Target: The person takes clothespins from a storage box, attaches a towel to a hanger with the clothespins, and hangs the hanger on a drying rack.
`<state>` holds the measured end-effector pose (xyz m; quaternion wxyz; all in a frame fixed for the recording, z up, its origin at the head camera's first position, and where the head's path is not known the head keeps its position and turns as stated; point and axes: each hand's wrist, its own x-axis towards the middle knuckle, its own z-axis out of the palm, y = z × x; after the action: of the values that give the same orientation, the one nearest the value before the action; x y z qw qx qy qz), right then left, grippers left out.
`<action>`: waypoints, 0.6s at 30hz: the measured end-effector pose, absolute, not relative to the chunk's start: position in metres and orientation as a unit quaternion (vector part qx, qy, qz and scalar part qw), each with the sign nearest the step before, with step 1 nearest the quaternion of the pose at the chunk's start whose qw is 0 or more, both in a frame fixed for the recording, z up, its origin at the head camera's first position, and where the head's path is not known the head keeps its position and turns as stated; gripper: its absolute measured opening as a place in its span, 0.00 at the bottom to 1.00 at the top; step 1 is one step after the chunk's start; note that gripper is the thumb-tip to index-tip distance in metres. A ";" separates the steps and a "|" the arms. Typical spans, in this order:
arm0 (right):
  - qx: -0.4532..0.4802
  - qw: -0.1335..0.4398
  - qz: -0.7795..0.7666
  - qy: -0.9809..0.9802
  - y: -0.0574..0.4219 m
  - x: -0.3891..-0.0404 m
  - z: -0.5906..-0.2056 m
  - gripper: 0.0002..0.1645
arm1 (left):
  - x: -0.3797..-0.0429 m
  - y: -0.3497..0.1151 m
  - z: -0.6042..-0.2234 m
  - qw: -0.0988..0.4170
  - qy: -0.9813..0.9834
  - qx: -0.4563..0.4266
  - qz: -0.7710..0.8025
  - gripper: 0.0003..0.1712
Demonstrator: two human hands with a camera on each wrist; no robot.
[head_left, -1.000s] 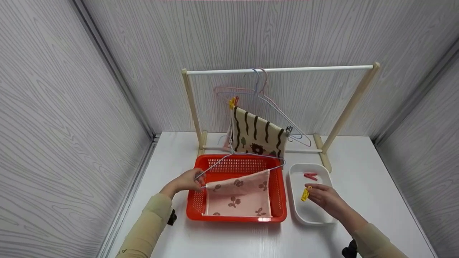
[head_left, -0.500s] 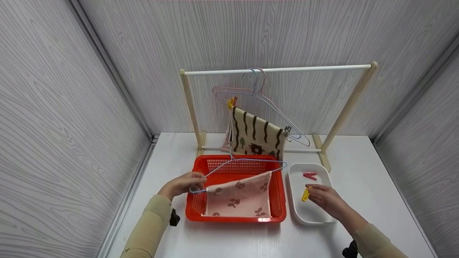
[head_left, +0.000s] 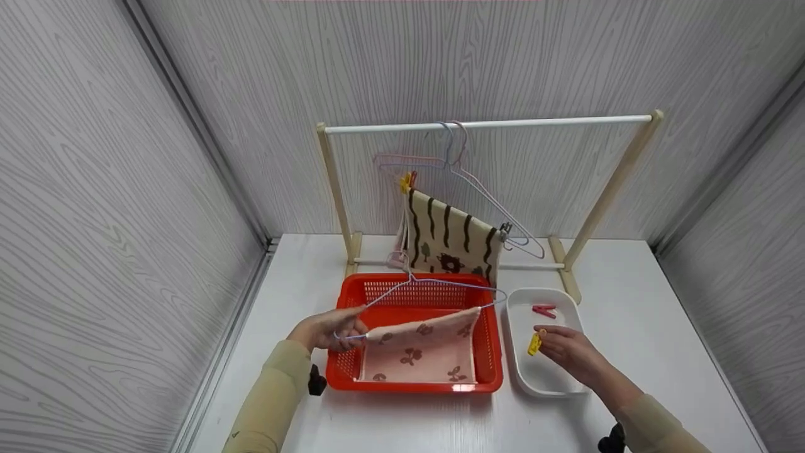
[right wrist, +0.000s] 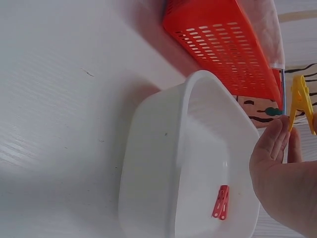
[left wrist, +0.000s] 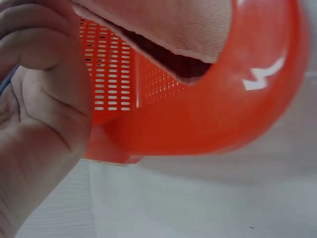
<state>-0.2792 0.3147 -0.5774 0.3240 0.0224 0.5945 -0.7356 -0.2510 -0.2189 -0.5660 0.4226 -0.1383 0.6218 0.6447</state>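
Observation:
My left hand (head_left: 333, 330) grips the left end of a pale blue wire hanger (head_left: 453, 282) above the red basket (head_left: 415, 387). Over the hanger's bottom bar drapes a pink cloth (head_left: 418, 352) with brown plant prints, its lower part inside the basket. In the left wrist view the left hand (left wrist: 42, 94) has curled fingers, and the hanger is mostly hidden behind them. My right hand (head_left: 569, 352) pinches a yellow clothespin (head_left: 534, 344) over the white tub (head_left: 546, 391); the right wrist view shows this yellow clothespin (right wrist: 300, 101) between thumb and fingers.
A red clothespin (head_left: 544, 311) lies in the white tub. Behind the basket stands a rack with a white rail (head_left: 553, 122) and wooden legs. Two hangers, one blue and one pink, hang from it, with a brown-striped cream cloth (head_left: 449, 233) clipped below.
My left hand has shifted its grip at the hanger's left end and moved slightly right. The hanger and the cloth's upper edge have moved slightly right and lower. My right hand stays nearly still.

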 end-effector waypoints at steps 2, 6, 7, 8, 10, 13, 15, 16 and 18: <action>0.018 0.327 -0.735 0.593 0.315 -0.279 -0.579 0.12 | -0.251 -0.219 -0.564 0.446 0.619 -0.121 0.634 0.40; 0.019 0.325 -0.734 0.595 0.317 -0.279 -0.582 0.11 | -0.252 -0.219 -0.560 0.466 0.630 -0.094 0.614 0.45; 0.018 0.326 -0.735 0.595 0.318 -0.279 -0.582 0.11 | -0.252 -0.219 -0.559 0.467 0.634 -0.089 0.610 0.46; 0.019 0.327 -0.734 0.595 0.319 -0.279 -0.583 0.11 | -0.252 -0.219 -0.558 0.468 0.638 -0.086 0.606 0.46; 0.021 0.330 -0.734 0.594 0.320 -0.278 -0.583 0.11 | -0.251 -0.219 -0.557 0.464 0.646 -0.083 0.600 0.46; 0.028 0.329 -0.734 0.594 0.321 -0.277 -0.583 0.11 | -0.249 -0.220 -0.556 0.465 0.641 -0.087 0.604 0.45; 0.031 0.329 -0.734 0.593 0.322 -0.277 -0.583 0.12 | -0.249 -0.220 -0.555 0.465 0.636 -0.083 0.611 0.44; 0.032 0.328 -0.735 0.592 0.322 -0.276 -0.583 0.12 | -0.249 -0.220 -0.555 0.469 0.630 -0.081 0.614 0.43; 0.033 0.326 -0.740 0.587 0.322 -0.276 -0.582 0.13 | -0.249 -0.220 -0.555 0.475 0.622 -0.070 0.618 0.42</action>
<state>-0.2755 0.3219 -0.5823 0.3262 0.0329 0.5873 -0.7400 -0.2486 -0.2200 -0.5549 0.4749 -0.0703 0.6223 0.6182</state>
